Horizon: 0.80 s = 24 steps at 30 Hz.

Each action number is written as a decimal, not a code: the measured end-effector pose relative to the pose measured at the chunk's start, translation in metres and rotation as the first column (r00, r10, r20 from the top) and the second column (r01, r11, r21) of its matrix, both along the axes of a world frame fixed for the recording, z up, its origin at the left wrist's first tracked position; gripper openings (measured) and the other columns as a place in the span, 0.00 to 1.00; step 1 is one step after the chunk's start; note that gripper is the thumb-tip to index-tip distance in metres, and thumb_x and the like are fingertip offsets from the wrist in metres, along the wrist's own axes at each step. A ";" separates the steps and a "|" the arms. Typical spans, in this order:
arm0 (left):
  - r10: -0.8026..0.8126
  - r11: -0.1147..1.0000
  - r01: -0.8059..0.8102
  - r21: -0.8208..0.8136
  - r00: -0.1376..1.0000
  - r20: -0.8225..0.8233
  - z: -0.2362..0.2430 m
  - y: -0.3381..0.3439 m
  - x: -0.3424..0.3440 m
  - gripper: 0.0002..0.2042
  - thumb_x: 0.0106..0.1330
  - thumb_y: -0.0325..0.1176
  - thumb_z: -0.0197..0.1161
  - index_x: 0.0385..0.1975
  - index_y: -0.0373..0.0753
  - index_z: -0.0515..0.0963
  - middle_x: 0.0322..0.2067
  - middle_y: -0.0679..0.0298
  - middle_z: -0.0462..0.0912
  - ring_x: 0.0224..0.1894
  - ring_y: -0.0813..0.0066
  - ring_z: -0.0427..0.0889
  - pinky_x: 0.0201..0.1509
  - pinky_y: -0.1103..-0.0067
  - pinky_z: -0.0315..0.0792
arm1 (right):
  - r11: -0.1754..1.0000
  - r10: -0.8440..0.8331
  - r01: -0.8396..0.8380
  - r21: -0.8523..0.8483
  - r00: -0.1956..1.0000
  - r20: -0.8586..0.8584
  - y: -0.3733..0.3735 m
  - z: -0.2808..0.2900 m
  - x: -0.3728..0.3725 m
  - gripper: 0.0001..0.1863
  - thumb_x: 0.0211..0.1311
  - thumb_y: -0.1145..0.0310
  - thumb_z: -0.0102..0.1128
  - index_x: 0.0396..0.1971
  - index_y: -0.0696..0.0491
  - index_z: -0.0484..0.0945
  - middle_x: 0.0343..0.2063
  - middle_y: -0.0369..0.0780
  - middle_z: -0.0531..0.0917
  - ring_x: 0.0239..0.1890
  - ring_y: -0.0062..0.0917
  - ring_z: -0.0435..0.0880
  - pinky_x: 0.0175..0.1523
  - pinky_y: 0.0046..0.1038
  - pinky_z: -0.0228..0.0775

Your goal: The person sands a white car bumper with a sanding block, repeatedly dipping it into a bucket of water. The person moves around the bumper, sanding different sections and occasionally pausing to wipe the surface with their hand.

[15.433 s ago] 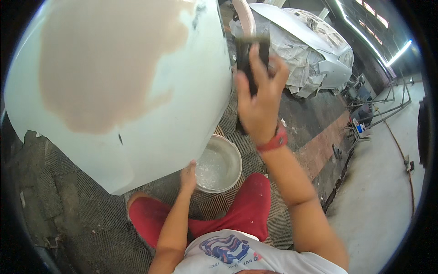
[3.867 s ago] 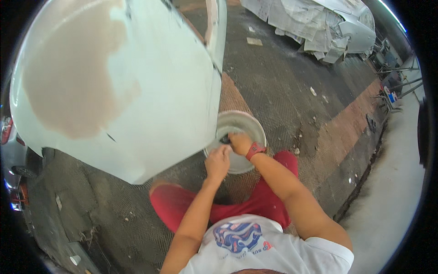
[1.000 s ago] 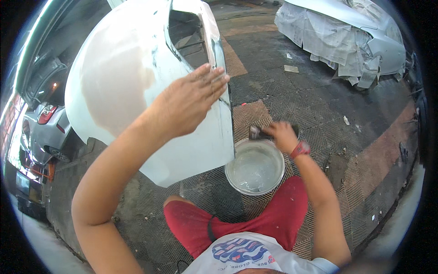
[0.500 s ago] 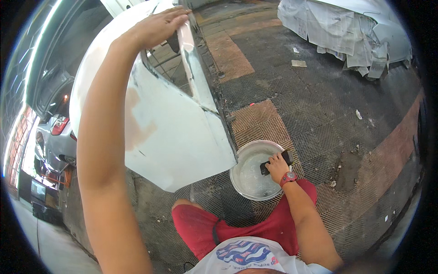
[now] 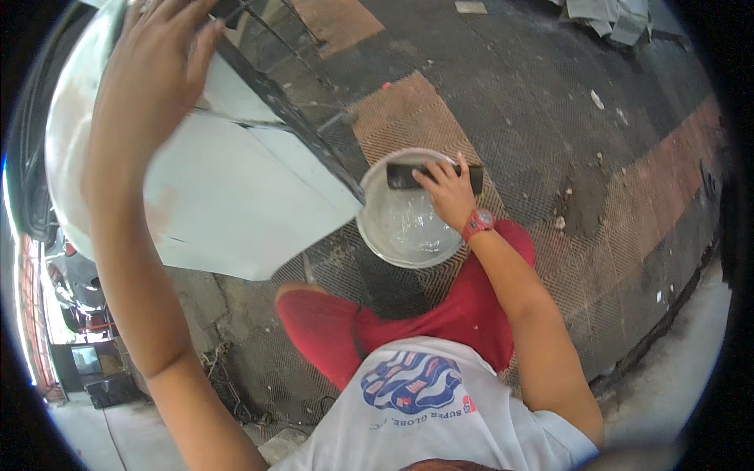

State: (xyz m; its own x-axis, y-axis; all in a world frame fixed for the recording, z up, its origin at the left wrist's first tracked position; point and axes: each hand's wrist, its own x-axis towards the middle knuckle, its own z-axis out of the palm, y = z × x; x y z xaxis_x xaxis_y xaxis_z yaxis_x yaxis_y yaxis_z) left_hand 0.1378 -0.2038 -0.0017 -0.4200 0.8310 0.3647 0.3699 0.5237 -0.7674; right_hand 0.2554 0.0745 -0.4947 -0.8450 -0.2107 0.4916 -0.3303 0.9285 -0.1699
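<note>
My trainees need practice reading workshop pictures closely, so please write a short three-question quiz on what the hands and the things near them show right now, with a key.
1. Short answer: which hand holds the dark block?
2. True or false: the block is resting on the white shirt.
3. Multiple choice: what is in the bucket? A) sand; B) clear liquid; C) folded rags.

Key:
1. The right hand.
2. False; it is held over the bucket.
3. B.
</note>
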 end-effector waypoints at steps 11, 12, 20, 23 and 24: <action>0.211 0.970 -0.058 -0.237 -0.289 0.934 -0.495 0.083 0.074 0.23 0.82 0.44 0.61 0.69 0.37 0.82 0.65 0.45 0.87 0.68 0.45 0.85 0.74 0.57 0.76 | 0.983 -0.173 0.178 -0.039 0.979 0.106 0.001 -0.003 -0.024 0.35 0.57 0.70 0.74 0.69 0.41 0.84 0.70 0.41 0.81 0.73 0.39 0.76 0.82 0.60 0.56; 0.266 0.963 0.063 -0.261 -0.349 0.898 -0.540 0.095 0.061 0.23 0.82 0.42 0.61 0.69 0.36 0.82 0.64 0.45 0.88 0.67 0.47 0.86 0.72 0.58 0.78 | 0.983 -0.167 0.174 -0.054 0.979 0.116 0.003 0.000 -0.026 0.36 0.57 0.70 0.74 0.69 0.41 0.84 0.70 0.41 0.81 0.74 0.39 0.76 0.82 0.60 0.56; 0.500 0.791 -0.233 -0.566 -0.287 0.817 -0.724 0.087 0.052 0.23 0.75 0.39 0.67 0.64 0.32 0.88 0.66 0.48 0.88 0.65 0.51 0.90 0.67 0.55 0.83 | 0.975 -0.144 0.169 -0.145 0.976 0.166 -0.009 0.015 -0.019 0.37 0.55 0.70 0.74 0.69 0.44 0.83 0.70 0.42 0.80 0.75 0.40 0.75 0.83 0.58 0.54; 0.430 0.764 -0.353 -0.540 -0.346 0.834 -0.729 0.090 0.053 0.23 0.78 0.42 0.64 0.61 0.31 0.89 0.66 0.46 0.88 0.63 0.48 0.90 0.65 0.56 0.83 | 0.971 -0.179 0.202 -0.132 0.970 0.165 0.002 0.015 -0.021 0.36 0.55 0.70 0.74 0.69 0.45 0.83 0.70 0.43 0.80 0.75 0.40 0.74 0.83 0.58 0.54; 0.430 0.762 -0.309 -0.569 -0.415 0.802 -0.712 0.091 0.055 0.23 0.79 0.44 0.62 0.59 0.31 0.89 0.65 0.46 0.89 0.63 0.48 0.91 0.65 0.55 0.83 | 0.970 -0.191 0.213 -0.121 0.967 0.171 0.004 0.013 -0.021 0.36 0.55 0.70 0.74 0.69 0.45 0.83 0.70 0.43 0.79 0.75 0.40 0.74 0.83 0.58 0.54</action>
